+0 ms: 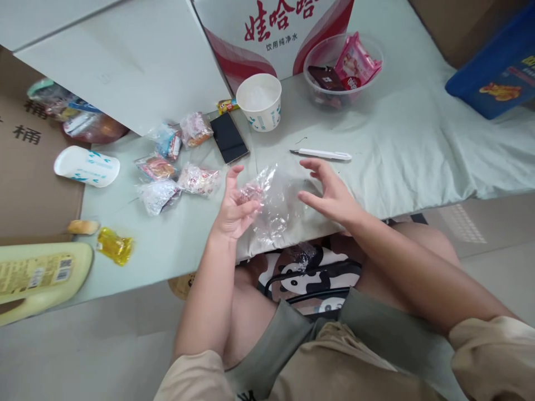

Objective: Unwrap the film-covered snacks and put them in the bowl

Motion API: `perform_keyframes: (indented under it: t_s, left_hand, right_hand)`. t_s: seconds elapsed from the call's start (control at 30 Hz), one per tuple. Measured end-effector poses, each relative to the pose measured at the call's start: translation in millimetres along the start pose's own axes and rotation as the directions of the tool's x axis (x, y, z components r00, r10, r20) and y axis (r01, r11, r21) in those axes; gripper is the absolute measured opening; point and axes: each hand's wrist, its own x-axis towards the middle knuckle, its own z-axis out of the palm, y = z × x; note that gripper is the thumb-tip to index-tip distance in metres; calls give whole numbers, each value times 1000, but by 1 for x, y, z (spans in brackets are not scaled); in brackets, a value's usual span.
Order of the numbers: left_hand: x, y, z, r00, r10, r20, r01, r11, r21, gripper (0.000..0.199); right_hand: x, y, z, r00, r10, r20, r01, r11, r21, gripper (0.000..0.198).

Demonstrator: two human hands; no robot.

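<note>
My left hand (239,210) is closed on the edge of a crinkled clear plastic bag (276,209) at the table's front edge, its forefinger raised. Something pinkish shows through the plastic beside its fingers, too unclear to name. My right hand (332,195) hovers at the bag's right side with thumb and fingers spread, holding nothing. Just beyond it lies a white utility knife (321,154) with its dark blade pointing left. Left of my left hand, several small wrapped snacks (198,179) sit in a group near a dark phone (229,138).
A paper cup (259,106) stands behind the phone; another cup (87,166) lies on its side at left. Packets fill a clear bowl (343,94). A yellow packet (115,246) lies near a pale yellow jug (45,273). A blue container (493,72) is at right. A panda-print bag (309,273) hangs below.
</note>
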Motion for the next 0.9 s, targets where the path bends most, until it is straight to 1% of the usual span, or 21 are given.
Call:
perform_keyframes:
  t_s: [0.03,0.07,0.1,0.13,0.17,0.2,0.27,0.3,0.37,0.4,0.47,0.5,0.53,0.57,0.6,0.67,0.7,0.73,0.77,0.83,0.9]
  left_hand:
    - [-3,2,1,998,-22,52,23,999,-29,90]
    - [-5,4,1,995,-42,96,48,997,-63,91]
    - [-6,5,2,990,-61,127,74,992,-104,91]
    - [-7,6,4,987,-76,144,98,984,-148,91]
    - [-8,7,5,985,-89,149,117,975,-191,90]
    - [-7,8,6,985,-98,143,129,965,-228,88]
    - [-5,10,9,988,-113,108,138,953,-269,83]
    - [-3,10,11,989,-120,86,140,952,-273,80]
    - [1,11,13,988,-146,57,156,951,-268,74]
    - [3,11,14,984,-166,64,178,947,-268,72]
    - [5,9,16,966,-226,124,252,933,-258,70]
    - [6,8,17,952,-264,152,296,924,-244,67]
    - [6,6,17,942,-298,156,327,918,-224,63]
    - [7,5,18,940,-317,125,337,920,-201,57]
    - [7,3,18,945,-319,65,326,928,-180,50]
    - [8,1,19,959,-273,-78,261,956,-135,41]
    - [8,2,18,962,-242,-124,229,967,-109,38]
    - [8,3,18,965,-221,-141,211,974,-84,37]
    - [7,4,17,967,-218,-130,211,975,-64,38]
    - [5,10,15,966,-247,-75,243,969,-51,39]
    - [2,15,13,959,-281,-26,278,958,-70,41]
  right_hand:
    - [0,0,1,998,66,22,-68,992,103,73]
    - [1,0,1,990,117,73,-129,972,198,81]
    - [1,0,3,979,144,144,-179,944,276,85]
    - [1,-1,4,963,150,224,-219,918,331,82]
    - [1,-3,5,945,141,296,-248,897,365,73]
    - [1,-5,6,928,127,351,-265,885,382,58]
    - [1,-10,6,911,112,397,-279,876,392,33]
    - [1,-12,7,914,115,389,-280,873,400,28]
    - [1,-16,7,933,142,329,-282,859,428,26]
    - [1,-17,7,942,159,296,-284,849,446,25]
    - [1,-17,8,950,196,245,-294,828,478,26]
    - [2,-16,9,948,222,229,-308,818,486,26]
    - [2,-16,9,944,247,219,-326,811,486,26]
    - [3,-15,8,938,273,215,-345,810,475,25]
    - [3,-15,7,930,300,211,-365,813,454,24]
    - [4,-15,3,920,341,191,-391,826,407,19]
    - [5,-15,1,919,352,178,-394,831,392,17]
    - [5,-15,-1,920,354,167,-392,835,386,15]
    - [5,-15,-2,924,349,159,-383,837,390,14]
    - [4,-16,-5,934,317,161,-356,838,413,13]
    - [4,-15,-6,947,271,173,-321,825,466,17]
